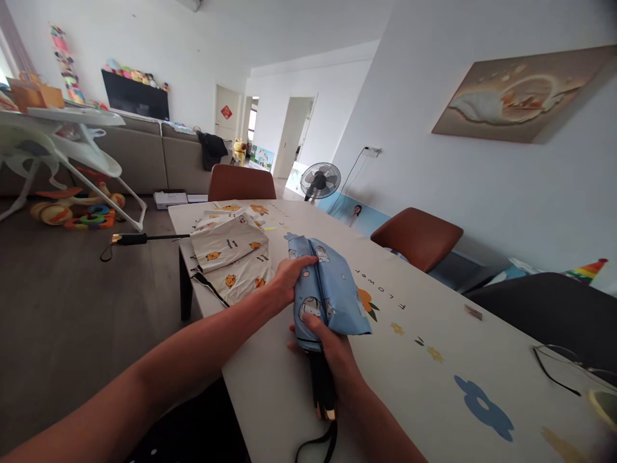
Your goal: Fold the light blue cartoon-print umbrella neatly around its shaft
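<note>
A blue folding umbrella [343, 289] with printed cartoon animals is gathered up just above the table, its black handle and wrist strap pointing toward me. My left hand [290, 278] grips its left side, thumb laid across the cloth. Lower down, my right hand [332, 350] wraps around the umbrella just above the handle, thumb on the fabric; its other fingers are partly hidden behind. One loose flap of cloth hangs out to the right. Beyond my left forearm lies a cream umbrella [241, 254] with bear prints, loosely collapsed, its shaft and black handle sticking out past the table's left edge.
The white table [385, 373] carries flower prints. Eyeglasses [559, 366] and a small brown piece [473, 312] lie on its right side. Brown chairs [418, 239] and a dark chair [554, 308] stand around it. A fan [321, 181] is behind; a high chair [72, 138] stands left.
</note>
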The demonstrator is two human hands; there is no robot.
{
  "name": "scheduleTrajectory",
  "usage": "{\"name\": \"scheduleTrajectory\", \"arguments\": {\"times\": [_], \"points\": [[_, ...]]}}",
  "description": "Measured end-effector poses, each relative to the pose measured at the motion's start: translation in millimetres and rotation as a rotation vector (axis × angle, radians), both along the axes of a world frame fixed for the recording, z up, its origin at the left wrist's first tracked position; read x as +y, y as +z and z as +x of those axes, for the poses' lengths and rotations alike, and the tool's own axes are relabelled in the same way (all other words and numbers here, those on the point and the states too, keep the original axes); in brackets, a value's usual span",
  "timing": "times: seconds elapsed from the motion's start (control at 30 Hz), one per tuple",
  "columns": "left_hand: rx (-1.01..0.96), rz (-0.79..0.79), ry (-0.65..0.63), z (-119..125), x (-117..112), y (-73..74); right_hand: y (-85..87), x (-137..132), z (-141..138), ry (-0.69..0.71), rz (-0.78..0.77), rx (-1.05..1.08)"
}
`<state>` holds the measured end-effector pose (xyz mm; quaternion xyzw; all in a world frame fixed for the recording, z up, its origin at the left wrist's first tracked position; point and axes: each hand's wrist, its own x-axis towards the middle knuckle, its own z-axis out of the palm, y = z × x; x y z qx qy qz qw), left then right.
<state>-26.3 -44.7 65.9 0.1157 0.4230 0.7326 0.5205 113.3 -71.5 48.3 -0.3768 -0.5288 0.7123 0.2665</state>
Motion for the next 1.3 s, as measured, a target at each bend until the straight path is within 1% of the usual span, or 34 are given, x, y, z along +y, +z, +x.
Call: {"name": "scheduleTrajectory", "arguments": {"times": [0.1, 0.17, 0.27, 0.37, 0.43, 0.53, 0.6, 0.77, 0.83, 0.93, 1.03, 1.13, 1.2, 1.3], "points": [[-0.003, 0.001, -0.001, 0, 0, 0.4, -3.6, 0, 0, -0.011, -0.029, 0.08], [-0.024, 0.003, -0.02, 0, -1, 1.3, -4.9, 1, 0, -0.014, -0.085, 0.102], [-0.059, -0.009, -0.035, 0, -1, 3.2, -4.4, 2, 1, -0.026, -0.186, 0.112], [-0.077, -0.003, -0.037, 0, -2, 4.2, -3.4, 3, 2, -0.05, -0.248, 0.12], [-0.073, 0.003, -0.039, 0, -2, 3.8, -2.8, 2, 2, -0.036, -0.29, 0.119], [-0.062, 0.019, -0.062, 0, -2, 2.5, -1.6, 1, 2, 0.017, -0.329, 0.172], [-0.07, 0.041, -0.101, 0, -2, 2.5, -0.4, 0, 4, 0.074, -0.343, 0.224], [-0.122, 0.056, -0.245, -3, -8, 8.1, 3.6, 2, 12, 0.32, -0.363, 0.339], [-0.14, 0.06, -0.31, -4, -10, 10.3, 5.1, 2, 13, 0.376, -0.36, 0.368], [-0.155, 0.08, -0.359, -5, -11, 10.5, 6.4, 2, 11, 0.344, -0.339, 0.332], [-0.17, 0.107, -0.371, -7, -10, 8.5, 6.8, -1, 7, 0.261, -0.302, 0.309], [-0.178, 0.122, -0.366, -7, -10, 7.2, 6.4, -5, 4, 0.206, -0.298, 0.326], [-0.186, 0.128, -0.364, -6, -10, 6.5, 6.0, -7, 4, 0.197, -0.319, 0.36], [-0.212, 0.118, -0.383, -3, -11, 4.8, 5.9, -9, 6, 0.242, -0.346, 0.405]]}}
